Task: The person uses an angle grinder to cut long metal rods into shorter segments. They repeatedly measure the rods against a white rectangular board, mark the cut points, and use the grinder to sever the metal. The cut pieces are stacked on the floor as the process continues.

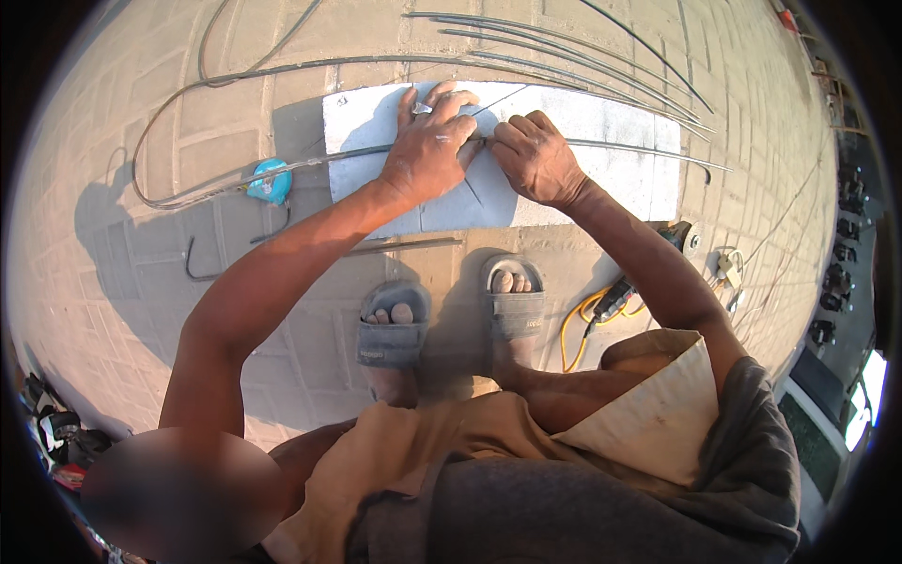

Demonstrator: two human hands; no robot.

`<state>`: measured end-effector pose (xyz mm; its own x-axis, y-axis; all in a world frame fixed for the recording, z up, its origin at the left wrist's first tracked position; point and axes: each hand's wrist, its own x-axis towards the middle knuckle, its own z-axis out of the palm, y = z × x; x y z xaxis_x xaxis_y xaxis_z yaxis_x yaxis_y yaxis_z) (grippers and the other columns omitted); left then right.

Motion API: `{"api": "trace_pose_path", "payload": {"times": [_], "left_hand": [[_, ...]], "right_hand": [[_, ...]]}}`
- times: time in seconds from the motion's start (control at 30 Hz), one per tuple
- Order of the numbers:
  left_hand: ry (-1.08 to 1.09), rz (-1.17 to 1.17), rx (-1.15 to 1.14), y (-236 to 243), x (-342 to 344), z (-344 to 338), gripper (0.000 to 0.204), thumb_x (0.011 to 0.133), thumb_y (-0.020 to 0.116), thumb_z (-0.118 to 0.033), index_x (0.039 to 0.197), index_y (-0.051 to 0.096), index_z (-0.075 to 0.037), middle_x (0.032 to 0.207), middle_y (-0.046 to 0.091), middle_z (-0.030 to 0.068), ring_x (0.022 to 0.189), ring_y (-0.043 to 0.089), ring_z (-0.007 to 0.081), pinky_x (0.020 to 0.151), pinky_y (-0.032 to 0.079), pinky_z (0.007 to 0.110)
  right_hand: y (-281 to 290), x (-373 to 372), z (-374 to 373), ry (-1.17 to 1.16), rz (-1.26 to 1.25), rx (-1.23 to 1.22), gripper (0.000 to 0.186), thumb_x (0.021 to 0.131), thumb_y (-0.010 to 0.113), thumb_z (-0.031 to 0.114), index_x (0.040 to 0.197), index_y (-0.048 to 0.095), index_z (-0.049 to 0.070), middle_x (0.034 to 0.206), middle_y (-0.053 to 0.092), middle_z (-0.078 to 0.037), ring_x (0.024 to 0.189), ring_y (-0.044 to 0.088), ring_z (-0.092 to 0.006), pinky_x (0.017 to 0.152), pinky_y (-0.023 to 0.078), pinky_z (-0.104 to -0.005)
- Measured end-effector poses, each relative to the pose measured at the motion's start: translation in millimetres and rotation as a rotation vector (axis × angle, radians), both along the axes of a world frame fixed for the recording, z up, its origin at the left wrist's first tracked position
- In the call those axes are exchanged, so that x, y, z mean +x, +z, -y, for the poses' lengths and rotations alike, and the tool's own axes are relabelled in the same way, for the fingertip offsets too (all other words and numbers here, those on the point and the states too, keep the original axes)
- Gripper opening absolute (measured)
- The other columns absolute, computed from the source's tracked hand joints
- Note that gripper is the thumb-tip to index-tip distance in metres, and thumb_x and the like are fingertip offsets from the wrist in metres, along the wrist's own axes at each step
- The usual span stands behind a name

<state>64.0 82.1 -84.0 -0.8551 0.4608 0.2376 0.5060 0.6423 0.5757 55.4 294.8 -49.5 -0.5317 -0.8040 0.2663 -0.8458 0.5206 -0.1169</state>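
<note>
A long thin metal rod lies crosswise over a white board on the ground, its left part curving back in a wide loop. My left hand is partly closed over the rod, thumb toward the right and fingertips bent near the board's far edge. Close beside it, my right hand is closed in a fist at the rod, which comes out past its right side. A dark bit shows in the small gap between the hands. Fingers hide the exact grip. A thin wire sticks out near my left thumb.
Several loose rods lie beyond the board. A teal tape measure sits at its left, near a bent rod. An angle grinder with a yellow cord lies below my right forearm. My sandalled feet stand close to the board.
</note>
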Motion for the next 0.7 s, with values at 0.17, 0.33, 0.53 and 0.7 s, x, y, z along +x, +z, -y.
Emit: {"api": "trace_pose_path", "payload": {"times": [0.17,0.33,0.53,0.7], "left_hand": [[-0.021,0.008,-0.012,0.4,-1.6,3.5,0.013,0.086,0.071,-0.015,0.094,0.068,-0.005,0.138,0.052,0.0044,0.141,0.038,0.0286,0.116,0.017,0.064],[-0.040,0.029,-0.018,8.5,-3.9,5.9,0.013,0.089,0.071,-0.018,0.096,0.066,-0.008,0.140,0.052,0.0037,0.140,0.039,0.0275,0.115,0.021,0.063],[-0.006,0.059,-0.091,29.2,-12.8,60.2,0.029,0.093,0.070,-0.026,0.116,0.062,-0.010,0.140,0.052,0.0088,0.134,0.047,0.0303,0.116,0.028,0.052],[0.129,0.149,-0.454,34.3,-12.1,169.1,0.046,0.097,0.062,-0.043,0.127,0.059,-0.008,0.143,0.049,0.0110,0.138,0.044,0.0291,0.120,0.022,0.055]], "right_hand": [[-0.5,16.5,-3.4,-0.050,-0.067,0.171,0.028,0.082,0.058,0.015,0.105,0.067,0.002,0.096,0.059,-0.008,0.087,0.059,-0.0217,0.086,0.044,-0.0418],[8.6,41.1,-2.8,-0.164,-0.059,0.358,0.037,0.091,0.054,0.016,0.123,0.065,0.003,0.109,0.058,-0.007,0.100,0.057,-0.0199,0.095,0.041,-0.0450],[48.0,58.2,-33.3,-0.542,0.231,0.085,0.018,0.090,0.070,0.022,0.080,0.070,0.007,0.109,0.059,-0.005,0.103,0.056,-0.0221,0.091,0.043,-0.0444],[34.2,42.7,-106.9,-0.650,0.085,0.045,0.017,0.089,0.065,0.009,0.105,0.068,0.005,0.105,0.059,-0.008,0.100,0.061,-0.0259,0.085,0.049,-0.0419]]}}
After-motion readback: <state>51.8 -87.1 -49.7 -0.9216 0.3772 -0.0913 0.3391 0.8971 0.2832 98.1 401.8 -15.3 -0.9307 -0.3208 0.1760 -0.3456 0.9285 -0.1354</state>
